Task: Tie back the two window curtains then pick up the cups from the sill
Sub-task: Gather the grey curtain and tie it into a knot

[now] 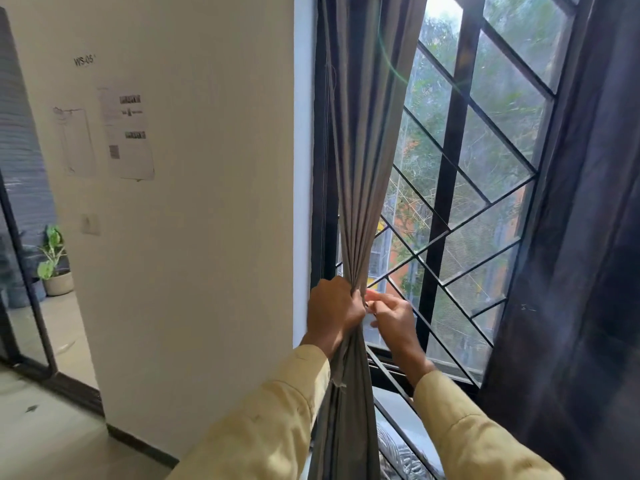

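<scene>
The left curtain [363, 150] is grey-brown and gathered into a tight bundle at the window's left edge. My left hand [334, 310] is clenched around the bundle at its narrowest point. My right hand [391, 313] is right beside it, fingers pinched on something small and pale at the gather; what it is cannot be made out. The right curtain [581, 237] is dark and hangs loose along the window's right side. No cups are visible; the sill [401, 407] is mostly hidden behind my arms and the curtain.
The window [478, 188] has a black frame and a diagonal metal grille. A white wall [194, 237] with taped papers stands to the left. Further left are a doorway and a potted plant [55, 268] on the floor.
</scene>
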